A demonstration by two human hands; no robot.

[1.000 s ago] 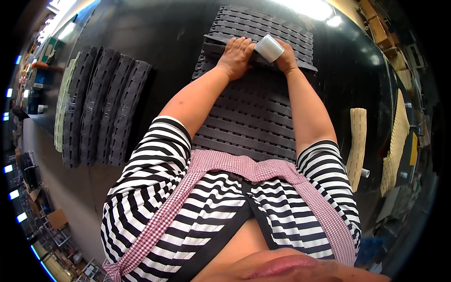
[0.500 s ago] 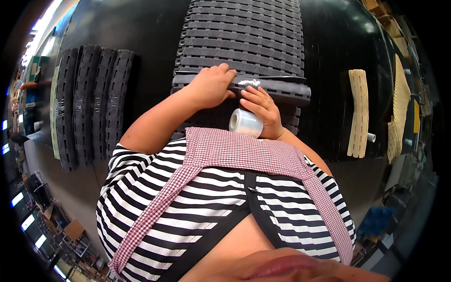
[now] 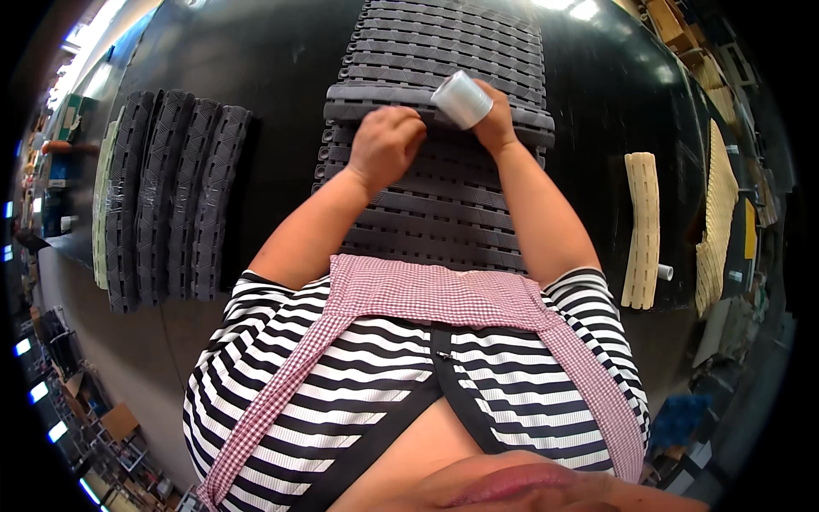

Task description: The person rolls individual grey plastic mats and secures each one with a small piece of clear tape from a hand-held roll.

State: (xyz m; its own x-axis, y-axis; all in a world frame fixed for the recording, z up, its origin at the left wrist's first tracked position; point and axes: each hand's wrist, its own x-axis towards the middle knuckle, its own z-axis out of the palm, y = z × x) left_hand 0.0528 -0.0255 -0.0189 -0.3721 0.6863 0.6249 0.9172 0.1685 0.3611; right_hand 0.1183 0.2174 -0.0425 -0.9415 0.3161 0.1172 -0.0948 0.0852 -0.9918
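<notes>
Across a dark grey slatted mat (image 3: 444, 43) lies a rolled grey mat bundle (image 3: 363, 102). A roll of clear stretch film (image 3: 461, 100) is gripped in my right hand (image 3: 495, 124), tilted just above the bundle toward its right half. My left hand (image 3: 388, 145) sits at the bundle's near side, left of the film, with its fingers curled closed. What those fingers pinch, if anything, is too small and hidden to name. Part of the bundle is covered by the film roll and my hands.
Several dark grey rolled mats (image 3: 175, 196) lie side by side at the left, beside a pale green one (image 3: 104, 213). At the right are a beige rolled mat (image 3: 641, 230) and a larger beige ribbed mat (image 3: 717, 222). The black tabletop (image 3: 589, 136) runs beneath them.
My right hand has lifted the film roll from the bundle's near side, away from my body and over the bundle. The bundle lies farther from me. My left hand now curls at its near side.
</notes>
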